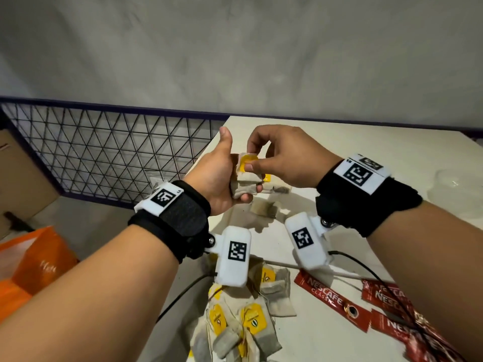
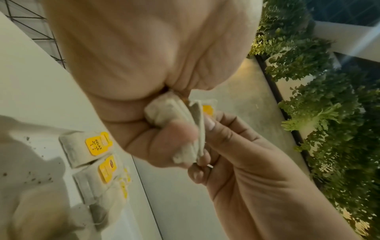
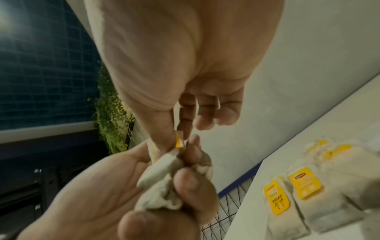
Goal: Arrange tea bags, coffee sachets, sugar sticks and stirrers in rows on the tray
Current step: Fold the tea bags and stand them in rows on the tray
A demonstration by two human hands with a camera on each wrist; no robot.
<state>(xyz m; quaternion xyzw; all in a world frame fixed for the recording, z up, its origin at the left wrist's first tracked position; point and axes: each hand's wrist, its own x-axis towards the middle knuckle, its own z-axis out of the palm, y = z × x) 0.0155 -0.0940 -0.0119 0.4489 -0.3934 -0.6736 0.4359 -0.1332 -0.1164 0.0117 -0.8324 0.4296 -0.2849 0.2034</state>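
My left hand (image 1: 222,176) is raised above the white table (image 1: 339,142) and grips a bundle of beige tea bags (image 1: 244,182), fingers curled under it. My right hand (image 1: 252,165) pinches a yellow tag (image 1: 247,162) at the top of that bundle between thumb and forefinger. The left wrist view shows the bundle (image 2: 176,128) squeezed in my fist. In the right wrist view the tag (image 3: 178,142) sits between my fingertips. Near the table's front edge lies a loose heap of tea bags (image 1: 243,317). Red coffee sachets (image 1: 337,299) lie to its right.
Several tea bags (image 3: 287,196) lie side by side on the table beyond my hands. A black wire mesh panel (image 1: 104,152) stands left of the table. An orange bag (image 1: 34,259) and a cardboard box (image 1: 18,173) sit on the floor at left. A black cable (image 1: 366,265) crosses the sachets.
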